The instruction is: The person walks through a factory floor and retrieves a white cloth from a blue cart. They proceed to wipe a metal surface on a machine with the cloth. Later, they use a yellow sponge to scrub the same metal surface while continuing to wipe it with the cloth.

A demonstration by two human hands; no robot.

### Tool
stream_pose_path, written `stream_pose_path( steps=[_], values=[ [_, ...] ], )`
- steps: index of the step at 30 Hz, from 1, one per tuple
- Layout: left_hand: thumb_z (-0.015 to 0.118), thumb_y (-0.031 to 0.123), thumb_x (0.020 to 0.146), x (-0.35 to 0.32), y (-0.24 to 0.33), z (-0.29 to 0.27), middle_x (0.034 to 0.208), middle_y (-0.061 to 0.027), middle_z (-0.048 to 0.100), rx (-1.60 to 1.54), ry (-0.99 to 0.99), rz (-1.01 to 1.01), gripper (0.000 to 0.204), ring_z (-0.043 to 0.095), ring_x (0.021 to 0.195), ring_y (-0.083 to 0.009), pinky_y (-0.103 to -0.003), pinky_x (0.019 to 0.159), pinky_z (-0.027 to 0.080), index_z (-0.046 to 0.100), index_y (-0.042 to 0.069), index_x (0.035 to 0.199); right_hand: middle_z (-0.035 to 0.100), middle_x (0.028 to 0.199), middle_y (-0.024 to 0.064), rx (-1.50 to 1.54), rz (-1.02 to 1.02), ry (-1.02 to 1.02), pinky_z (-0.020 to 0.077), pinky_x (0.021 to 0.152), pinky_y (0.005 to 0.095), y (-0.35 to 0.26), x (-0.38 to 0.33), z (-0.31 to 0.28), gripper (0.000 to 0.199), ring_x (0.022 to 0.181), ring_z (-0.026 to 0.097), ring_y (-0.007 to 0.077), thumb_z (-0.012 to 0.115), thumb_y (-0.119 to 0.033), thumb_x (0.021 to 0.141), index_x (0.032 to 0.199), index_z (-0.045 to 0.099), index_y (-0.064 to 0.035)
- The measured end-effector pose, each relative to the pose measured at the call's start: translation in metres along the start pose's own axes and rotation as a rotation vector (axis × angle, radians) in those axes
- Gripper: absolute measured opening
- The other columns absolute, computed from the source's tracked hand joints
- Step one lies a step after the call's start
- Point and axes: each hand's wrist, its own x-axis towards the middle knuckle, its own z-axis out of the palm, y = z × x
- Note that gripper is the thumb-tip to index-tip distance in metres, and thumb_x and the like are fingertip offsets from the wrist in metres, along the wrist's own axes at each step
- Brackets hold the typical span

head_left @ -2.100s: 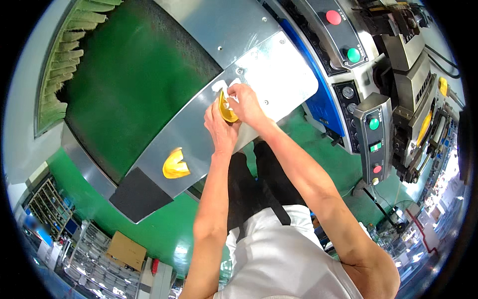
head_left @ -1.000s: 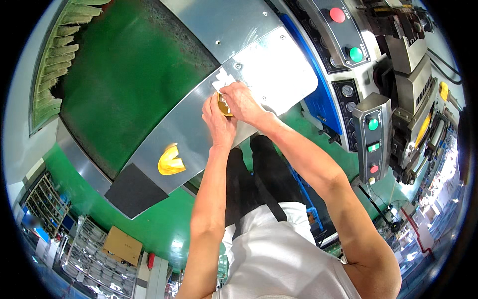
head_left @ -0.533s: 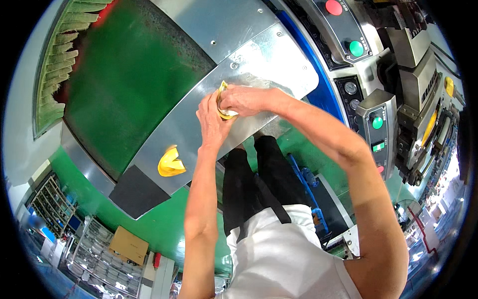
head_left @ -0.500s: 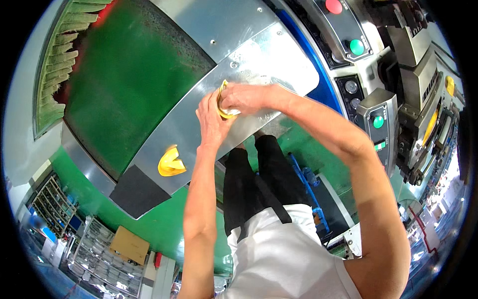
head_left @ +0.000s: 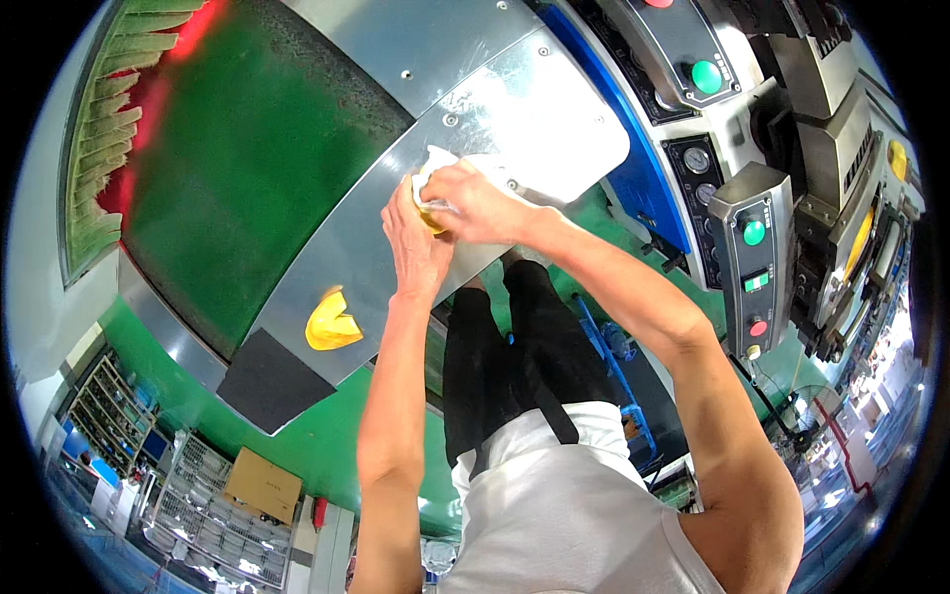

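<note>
My left hand (head_left: pixel 411 243) is wrapped round a yellow piece (head_left: pixel 428 222) that looks like a shoe upper, held just above the metal work surface (head_left: pixel 341 233). Fingers cover most of it. My right hand (head_left: pixel 475 203) is closed on white, thin, crumpled material (head_left: pixel 437 158) at the yellow piece, part of which sticks up past the fingers. Whether the white material is paper or lining I cannot tell. To the left on the metal lies a second yellow upper (head_left: pixel 332 323), folded with a notch facing right.
A green conveyor belt (head_left: pixel 247 158) runs beyond the metal ledge, with a fringed curtain (head_left: pixel 104 139) at left. A dark pad (head_left: pixel 275 381) covers the ledge's near-left end. At right stand machine control boxes (head_left: pixel 757 257) with coloured buttons. Wire racks (head_left: pixel 218 505) stand lower left.
My right hand has turned, and more of the white material shows above the yellow piece. Red light at the curtain looks brighter. The head view has shifted slightly.
</note>
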Motion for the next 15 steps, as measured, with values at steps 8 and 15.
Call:
stream_pose_path(
  steps=[8,15],
  values=[
    [0.088,0.008,0.069,0.006,0.003,-0.015,0.144,-0.0156,0.049,0.113,-0.115,0.065,0.094,0.045,0.13,-0.0365,-0.049,0.11,0.035,0.038,0.006,0.148,0.063,0.105,0.0124,-0.007,-0.29,-0.278,0.0399,0.099,0.0415,0.018,-0.006,-0.022,0.023,0.104,0.056,0.0291,0.068,-0.015,0.088,0.107,0.065,-0.0031],
    [0.092,0.02,0.068,0.005,0.005,-0.013,0.144,-0.0161,0.049,0.077,-0.074,0.051,0.101,0.045,0.13,-0.0377,-0.049,0.111,0.035,0.036,0.006,0.151,0.063,0.104,0.0128,-0.071,-0.113,-0.5,0.0441,0.098,0.0445,0.04,-0.012,-0.075,0.02,0.107,0.055,0.0336,0.07,-0.01,0.086,0.105,0.066,-0.0034]
  ],
)
